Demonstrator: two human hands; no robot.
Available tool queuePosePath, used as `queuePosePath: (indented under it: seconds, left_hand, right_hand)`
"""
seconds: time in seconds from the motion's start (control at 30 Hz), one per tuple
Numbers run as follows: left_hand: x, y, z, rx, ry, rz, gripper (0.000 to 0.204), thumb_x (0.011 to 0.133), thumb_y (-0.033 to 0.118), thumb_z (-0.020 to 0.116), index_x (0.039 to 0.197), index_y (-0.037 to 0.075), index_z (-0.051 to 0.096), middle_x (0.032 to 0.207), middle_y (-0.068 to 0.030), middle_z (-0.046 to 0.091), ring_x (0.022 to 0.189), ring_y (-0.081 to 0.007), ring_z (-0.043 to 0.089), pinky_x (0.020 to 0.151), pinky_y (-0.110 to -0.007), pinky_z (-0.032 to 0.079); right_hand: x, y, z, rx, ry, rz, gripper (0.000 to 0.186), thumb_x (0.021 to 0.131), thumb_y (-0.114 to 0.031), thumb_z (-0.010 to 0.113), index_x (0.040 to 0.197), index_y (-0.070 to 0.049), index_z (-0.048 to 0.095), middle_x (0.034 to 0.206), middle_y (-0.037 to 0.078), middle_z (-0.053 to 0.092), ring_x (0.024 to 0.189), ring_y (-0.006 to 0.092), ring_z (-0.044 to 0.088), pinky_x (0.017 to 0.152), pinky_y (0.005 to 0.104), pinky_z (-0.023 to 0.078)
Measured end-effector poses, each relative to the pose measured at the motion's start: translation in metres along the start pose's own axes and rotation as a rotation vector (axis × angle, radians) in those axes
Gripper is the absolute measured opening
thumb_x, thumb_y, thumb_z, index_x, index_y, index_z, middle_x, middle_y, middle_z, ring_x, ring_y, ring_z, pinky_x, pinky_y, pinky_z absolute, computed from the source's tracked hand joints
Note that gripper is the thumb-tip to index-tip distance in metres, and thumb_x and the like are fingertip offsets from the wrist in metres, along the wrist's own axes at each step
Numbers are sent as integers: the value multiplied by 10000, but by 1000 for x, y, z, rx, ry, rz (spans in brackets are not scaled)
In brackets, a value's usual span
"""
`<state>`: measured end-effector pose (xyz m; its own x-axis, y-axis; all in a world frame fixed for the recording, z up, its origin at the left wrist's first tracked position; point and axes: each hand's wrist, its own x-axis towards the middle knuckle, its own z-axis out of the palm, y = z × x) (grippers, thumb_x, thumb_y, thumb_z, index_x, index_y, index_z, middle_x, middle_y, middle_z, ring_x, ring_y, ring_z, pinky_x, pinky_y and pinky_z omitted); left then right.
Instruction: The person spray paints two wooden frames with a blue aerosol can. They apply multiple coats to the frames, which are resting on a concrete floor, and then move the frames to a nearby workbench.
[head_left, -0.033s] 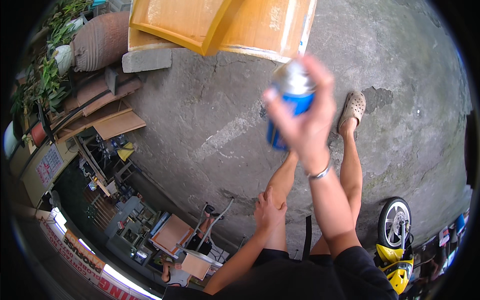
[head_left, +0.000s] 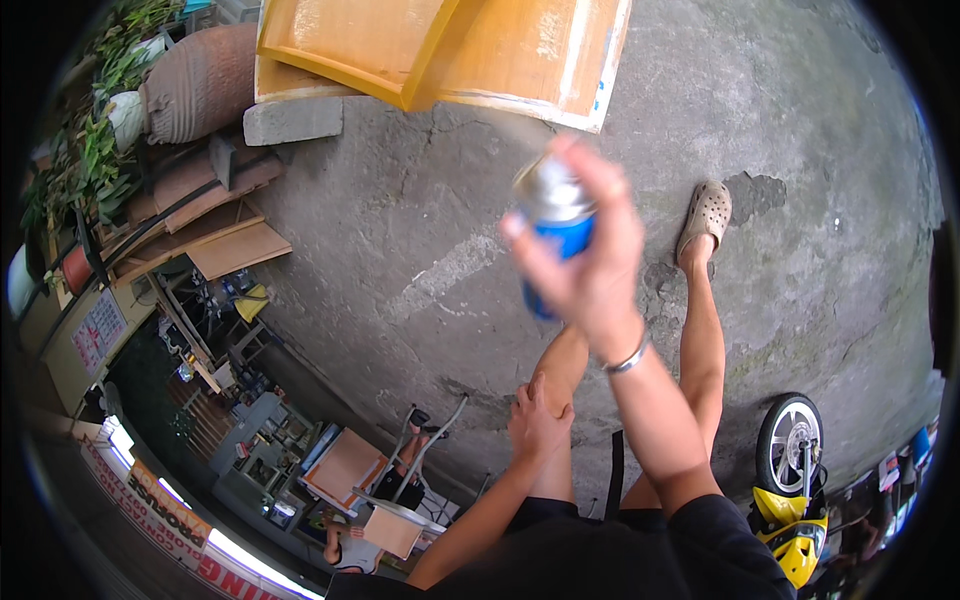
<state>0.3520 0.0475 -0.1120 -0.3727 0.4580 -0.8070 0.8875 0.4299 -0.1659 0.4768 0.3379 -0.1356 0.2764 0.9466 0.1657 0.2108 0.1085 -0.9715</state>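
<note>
Mid-frame, the right hand (head_left: 600, 275) grips a blurred, half-covered blue can (head_left: 562, 230). The left hand (head_left: 540, 422) rests on a leg (head_left: 563, 360), its grip unclear. The top edge crops yellow panels (head_left: 515, 60).

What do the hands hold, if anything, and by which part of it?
The right hand holds the can by its blue body; the left hand holds no object and rests on the leg.

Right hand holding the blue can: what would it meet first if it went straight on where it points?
Probably the whitish-edged orange panel, ahead of the right hand; the hand's height is unclear, so it might pass over instead.
</note>
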Motion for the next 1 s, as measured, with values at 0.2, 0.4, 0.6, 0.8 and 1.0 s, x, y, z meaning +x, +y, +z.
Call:
queuePosePath:
  seconds: [0.2,0.4,0.6,0.8,1.0]
  left_hand:
    - [2,-17,22,31,73,98,822,810,386,781,1524,148,452,1361,-201,545,1145,-437,628,915,-526,572]
    - [1,0,1,4,-12,-19,811,802,400,793,1509,163,472,1387,-160,540,1224,-410,599,974,-506,542]
    - [4,1,2,18,-10,-2,812,803,398,793,1516,187,464,1382,-152,542,1214,-413,603,963,-509,545]
    - [7,12,-5,61,-53,37,788,825,396,768,1506,135,469,1399,-201,546,1219,-429,588,987,-496,542]
    - [15,-39,60,72,49,152,717,884,432,722,1475,97,491,1384,-188,567,1217,-350,609,984,-469,542]
  right_hand:
    - [-69,-27,22,115,-303,233,668,840,-288,834,1443,-222,553,1178,178,594,885,342,715,681,449,606]
    - [0,30,26,-50,116,40,641,842,-262,841,1398,-123,552,1158,193,623,876,313,717,757,409,596]
    - [42,35,-2,20,376,190,692,856,-218,860,1423,-63,494,1220,158,636,1005,217,675,874,343,570]
    - [-41,4,6,99,-69,272,672,810,-229,869,1381,-49,562,1174,193,664,1021,323,664,910,411,548]
    - [-68,-56,-8,209,-447,318,660,823,-288,851,1415,-166,588,1178,178,609,869,329,725,700,387,625]
